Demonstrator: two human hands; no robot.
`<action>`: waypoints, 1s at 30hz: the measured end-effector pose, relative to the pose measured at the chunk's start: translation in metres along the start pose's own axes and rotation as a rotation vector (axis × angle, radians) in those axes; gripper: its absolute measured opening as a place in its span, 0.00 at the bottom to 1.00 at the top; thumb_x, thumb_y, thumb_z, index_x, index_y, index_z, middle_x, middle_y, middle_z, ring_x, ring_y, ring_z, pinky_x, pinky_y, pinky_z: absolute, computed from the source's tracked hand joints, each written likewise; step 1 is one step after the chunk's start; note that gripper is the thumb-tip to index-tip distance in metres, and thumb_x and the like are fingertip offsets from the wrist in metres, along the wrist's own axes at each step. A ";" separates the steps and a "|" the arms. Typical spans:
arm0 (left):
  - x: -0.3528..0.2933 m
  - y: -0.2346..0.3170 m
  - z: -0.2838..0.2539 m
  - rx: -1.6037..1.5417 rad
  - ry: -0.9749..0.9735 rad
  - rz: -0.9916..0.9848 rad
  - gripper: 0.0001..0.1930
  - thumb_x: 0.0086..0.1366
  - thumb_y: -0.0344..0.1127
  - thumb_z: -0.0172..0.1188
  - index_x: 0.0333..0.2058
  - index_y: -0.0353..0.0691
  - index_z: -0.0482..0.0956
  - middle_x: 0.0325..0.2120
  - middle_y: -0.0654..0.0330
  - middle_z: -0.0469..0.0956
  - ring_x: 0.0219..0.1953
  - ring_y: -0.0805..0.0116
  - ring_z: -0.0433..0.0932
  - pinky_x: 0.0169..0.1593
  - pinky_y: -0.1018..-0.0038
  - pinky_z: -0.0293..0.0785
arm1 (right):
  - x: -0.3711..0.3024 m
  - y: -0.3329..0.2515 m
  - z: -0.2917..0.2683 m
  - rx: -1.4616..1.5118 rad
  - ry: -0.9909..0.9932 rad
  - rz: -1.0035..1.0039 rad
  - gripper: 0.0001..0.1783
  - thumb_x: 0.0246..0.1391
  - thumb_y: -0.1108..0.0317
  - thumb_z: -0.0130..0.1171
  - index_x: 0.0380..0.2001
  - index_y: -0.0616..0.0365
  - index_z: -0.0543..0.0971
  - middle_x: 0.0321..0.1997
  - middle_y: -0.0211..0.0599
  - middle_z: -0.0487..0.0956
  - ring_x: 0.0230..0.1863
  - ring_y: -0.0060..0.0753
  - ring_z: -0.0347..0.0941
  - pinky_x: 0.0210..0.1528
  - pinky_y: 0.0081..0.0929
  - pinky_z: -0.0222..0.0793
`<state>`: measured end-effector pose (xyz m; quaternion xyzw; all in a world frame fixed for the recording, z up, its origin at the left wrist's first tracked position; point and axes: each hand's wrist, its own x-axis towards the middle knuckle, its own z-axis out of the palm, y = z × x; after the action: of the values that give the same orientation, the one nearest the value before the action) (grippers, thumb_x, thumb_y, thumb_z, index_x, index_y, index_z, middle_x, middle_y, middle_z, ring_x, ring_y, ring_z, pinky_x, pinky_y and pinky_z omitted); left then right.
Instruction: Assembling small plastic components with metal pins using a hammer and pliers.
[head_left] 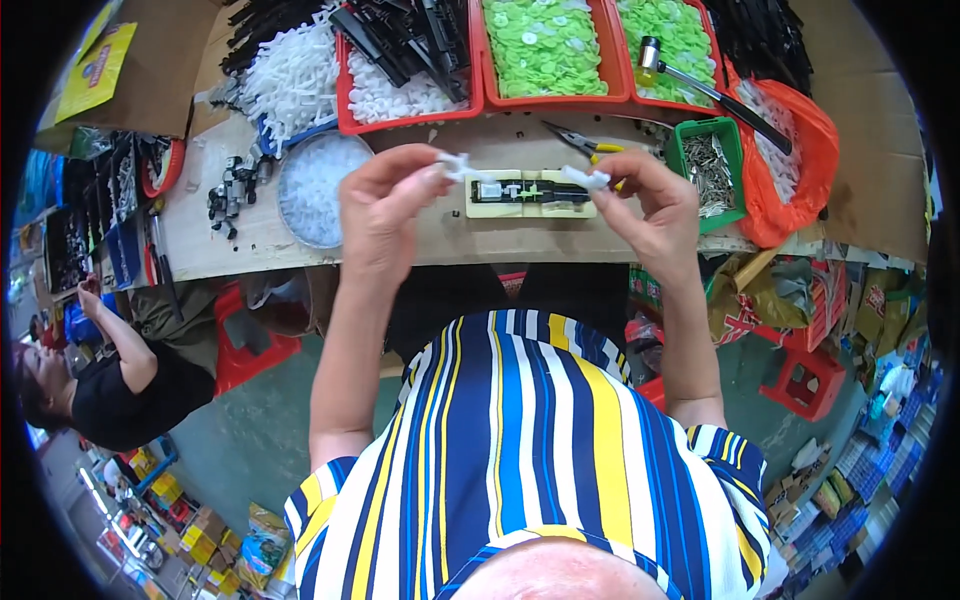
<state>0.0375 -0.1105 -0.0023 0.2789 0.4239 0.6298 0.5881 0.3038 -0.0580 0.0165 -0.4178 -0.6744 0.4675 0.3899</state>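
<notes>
Between my hands a cream-coloured fixture block (530,210) lies on the wooden bench, holding a long black plastic housing (545,191) with small white and green pieces set in it. My left hand (385,205) pinches a small white plastic piece (456,166) just above the fixture's left end. At the opposite end, my right hand (655,205) grips another small white plastic piece (586,178) between thumb and fingers. The exact shape of both pieces is too small to make out. Behind the right fingers lie pliers (580,140) with yellow handles, partly covered.
A round tray (322,190) of clear-white parts stands left. Red bins (548,100) of green and white pieces line the back. A hammer (715,92) lies across a bin and an orange bag (815,170). A green bin (738,160) holds metal pins. Another person (130,385) sits at left.
</notes>
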 end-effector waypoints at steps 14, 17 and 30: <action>-0.001 -0.022 0.029 -0.022 -0.093 -0.067 0.11 0.60 0.23 0.64 0.42 0.30 0.81 0.35 0.56 0.83 0.35 0.74 0.80 0.44 0.78 0.75 | 0.000 -0.001 0.010 -0.057 -0.123 -0.027 0.10 0.49 0.76 0.65 0.37 0.62 0.81 0.35 0.29 0.80 0.38 0.22 0.71 0.38 0.21 0.61; -0.001 -0.023 0.026 0.114 -0.120 -0.038 0.12 0.59 0.23 0.66 0.42 0.31 0.83 0.34 0.58 0.84 0.36 0.75 0.80 0.43 0.79 0.75 | 0.002 -0.002 0.009 -0.035 -0.139 -0.001 0.10 0.48 0.76 0.65 0.36 0.62 0.82 0.35 0.30 0.80 0.38 0.23 0.71 0.37 0.21 0.60; 0.002 -0.019 0.035 0.808 -0.235 0.456 0.09 0.53 0.19 0.68 0.35 0.31 0.84 0.30 0.57 0.83 0.31 0.71 0.78 0.34 0.77 0.72 | 0.005 0.001 0.001 -0.199 -0.225 -0.159 0.14 0.47 0.72 0.69 0.38 0.66 0.81 0.36 0.42 0.80 0.37 0.37 0.78 0.41 0.30 0.72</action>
<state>0.0758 -0.1021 -0.0019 0.6406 0.4933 0.4917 0.3232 0.3012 -0.0532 0.0156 -0.3449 -0.7877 0.4099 0.3042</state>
